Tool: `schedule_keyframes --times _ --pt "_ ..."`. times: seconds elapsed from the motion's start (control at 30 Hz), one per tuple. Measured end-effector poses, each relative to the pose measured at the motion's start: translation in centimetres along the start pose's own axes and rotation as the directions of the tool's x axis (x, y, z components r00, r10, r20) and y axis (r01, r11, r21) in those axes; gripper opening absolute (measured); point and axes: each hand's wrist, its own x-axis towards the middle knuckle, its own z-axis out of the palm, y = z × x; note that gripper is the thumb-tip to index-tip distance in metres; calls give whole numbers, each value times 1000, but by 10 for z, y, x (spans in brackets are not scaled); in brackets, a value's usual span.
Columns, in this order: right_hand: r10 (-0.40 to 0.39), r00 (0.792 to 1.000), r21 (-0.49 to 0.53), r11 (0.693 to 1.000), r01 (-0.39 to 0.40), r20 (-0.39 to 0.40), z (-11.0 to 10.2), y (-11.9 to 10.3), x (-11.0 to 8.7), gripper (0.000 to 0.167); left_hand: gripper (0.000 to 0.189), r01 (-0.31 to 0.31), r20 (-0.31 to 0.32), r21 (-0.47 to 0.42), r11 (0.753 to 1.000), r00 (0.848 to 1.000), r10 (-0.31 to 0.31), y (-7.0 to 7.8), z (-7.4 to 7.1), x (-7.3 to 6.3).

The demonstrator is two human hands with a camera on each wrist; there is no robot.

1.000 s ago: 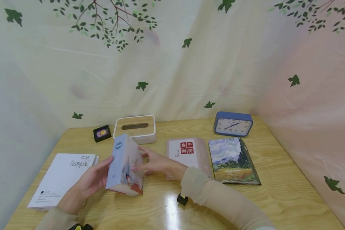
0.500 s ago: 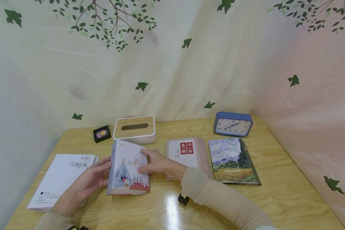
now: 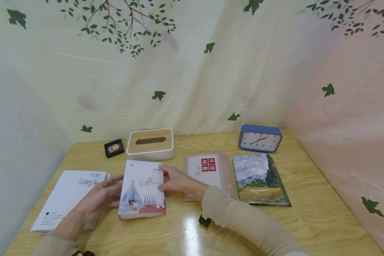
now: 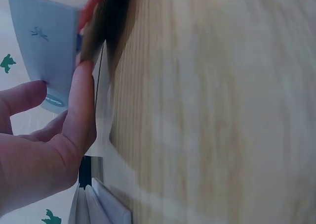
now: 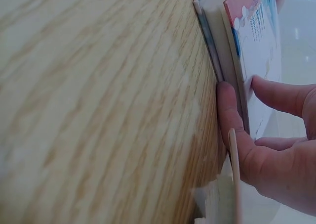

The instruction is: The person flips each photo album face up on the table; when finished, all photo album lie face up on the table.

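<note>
A thick book [image 3: 142, 192] with a tent drawn on its white cover lies cover up at centre-left in the head view. My right hand [image 3: 180, 182] pinches its right side; the right wrist view has the thumb on the cover and a finger low by the page edges. At the pale blue spine [image 4: 44, 43] is my left hand [image 3: 99, 199], its fingers fairly straight. In the left wrist view, the left thumb touches the spine and a finger reaches its table-side edge. Left of that hand lies a white book [image 3: 62, 201], partly covered by it.
A pink-edged book [image 3: 225, 170] with red characters lies partly behind the right hand. Beside it is a photo album [image 3: 254, 181] with a painted landscape. At the back stand a tissue box [image 3: 150, 151], a small black box [image 3: 113, 148] and a blue clock [image 3: 260, 138].
The thick book has tipped down from standing on edge, spine toward the left hand, to lying cover up. The left fingers have loosened at the spine; the right hand keeps its hold.
</note>
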Motion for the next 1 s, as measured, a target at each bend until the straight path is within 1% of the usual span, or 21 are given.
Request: schedule_keyframes --times 0.07,0.13,0.27,0.43,0.57,0.67,0.8,0.9,1.0 --pt "-5 1000 -10 1000 5 -7 0 1 0 84 75 18 -26 47 999 1000 -17 0 1 0" --pt "-13 1000 -16 1000 12 -13 0 2 0 84 76 21 -29 86 996 999 -19 0 1 0" --pt "-17 999 -11 1000 17 -27 0 3 1 84 72 32 -49 106 994 998 -27 0 1 0" --pt "-20 999 -2 1000 20 -46 2 4 1 85 70 16 -42 134 991 999 -11 -2 -1 -1" --pt "-14 998 -25 1000 13 -60 3 5 2 85 72 24 -55 139 990 998 -17 -1 -1 -2" --pt "-8 998 -77 997 2 -68 2 6 3 80 74 35 -70 123 992 997 -27 1 0 -3" --pt "-1 997 -124 992 -8 -77 1 5 1 76 79 26 -53 117 993 998 -20 2 -2 -4" --pt "7 996 -100 995 -16 -85 2 4 -1 77 81 16 -43 130 991 999 -10 0 -3 -5" --pt "0 996 -79 997 -7 -87 6 5 -2 62 81 17 -59 130 991 998 -10 -1 -3 -5"
